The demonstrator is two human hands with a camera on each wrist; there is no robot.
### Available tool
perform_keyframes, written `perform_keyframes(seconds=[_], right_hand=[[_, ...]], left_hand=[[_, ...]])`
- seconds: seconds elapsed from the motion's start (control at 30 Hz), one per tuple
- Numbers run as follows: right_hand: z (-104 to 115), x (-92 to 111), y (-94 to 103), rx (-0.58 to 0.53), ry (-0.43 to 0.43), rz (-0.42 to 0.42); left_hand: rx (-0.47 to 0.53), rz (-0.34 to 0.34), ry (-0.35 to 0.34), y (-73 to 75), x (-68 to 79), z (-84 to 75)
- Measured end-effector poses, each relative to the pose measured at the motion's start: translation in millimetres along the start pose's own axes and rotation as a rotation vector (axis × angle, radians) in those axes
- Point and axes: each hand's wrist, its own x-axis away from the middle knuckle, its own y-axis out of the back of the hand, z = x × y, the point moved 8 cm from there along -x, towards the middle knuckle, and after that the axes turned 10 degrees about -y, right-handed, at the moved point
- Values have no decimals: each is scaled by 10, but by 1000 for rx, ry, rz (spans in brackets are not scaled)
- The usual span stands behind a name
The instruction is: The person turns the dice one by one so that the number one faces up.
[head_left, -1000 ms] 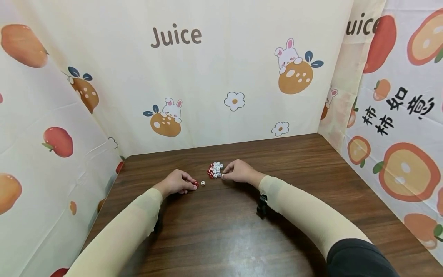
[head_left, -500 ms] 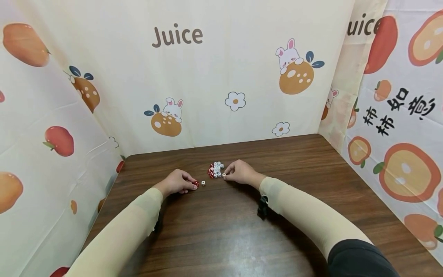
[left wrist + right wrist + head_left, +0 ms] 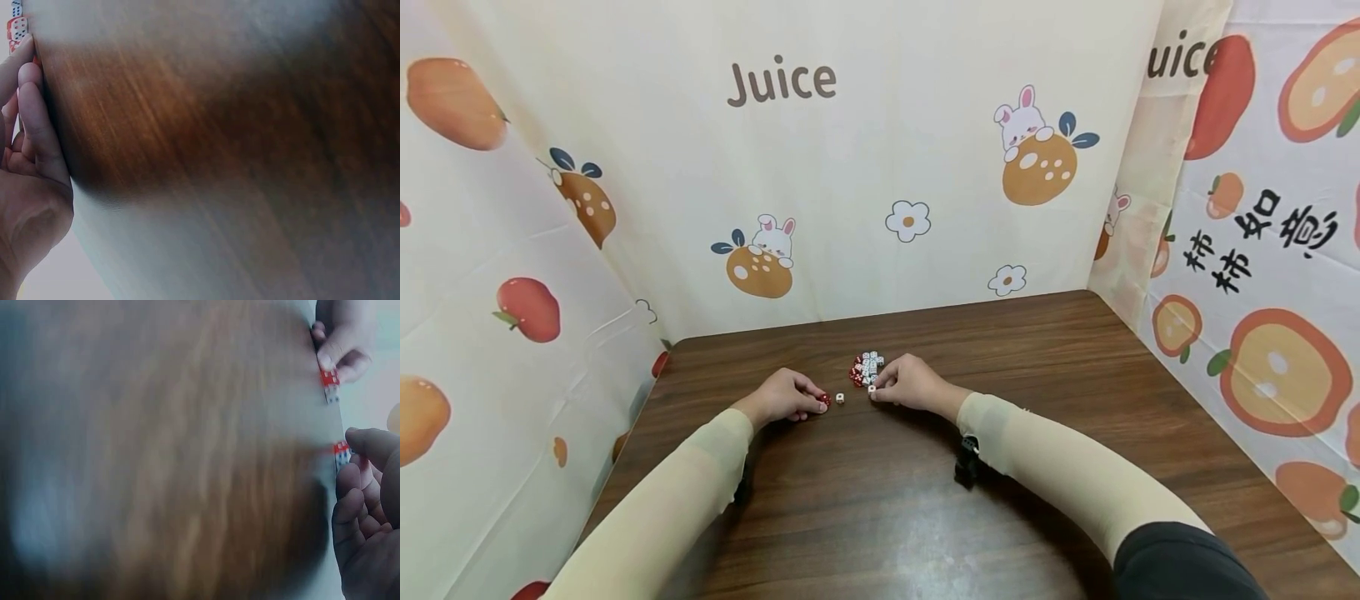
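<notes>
My left hand (image 3: 784, 395) pinches a red die (image 3: 825, 399) at the tabletop, though its fingers partly cover it and a second red one could be there. Just right of those fingertips lies a lone white die (image 3: 840, 398). Between thumb and finger of my right hand (image 3: 913, 383) is another white die (image 3: 872, 389), close to the near side of a cluster of red and white dice (image 3: 867, 367). In the right wrist view, both hands show at the right edge, the left hand's fingers (image 3: 337, 350) on a red die (image 3: 329, 377).
The brown wooden table (image 3: 865, 483) extends toward me on both sides of the dice. A printed cloth (image 3: 865, 167) hangs behind its far edge, and more cloth (image 3: 1247, 333) stands along the right side. Black wrist gear (image 3: 967, 461) hangs under my right forearm.
My right hand has moved left and slightly toward me, carrying the white die from the cluster's right side to its near side. The left hand stays where it was.
</notes>
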Motion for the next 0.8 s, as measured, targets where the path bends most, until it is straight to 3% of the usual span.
perform_keyframes(seconds=[0.33, 0.8], right_hand=[[166, -12, -203, 37, 46, -6], [213, -78, -260, 119, 48, -55]], left_hand=[[-9, -1, -2, -2, -10, 2], [-13, 3, -14, -5, -5, -20]])
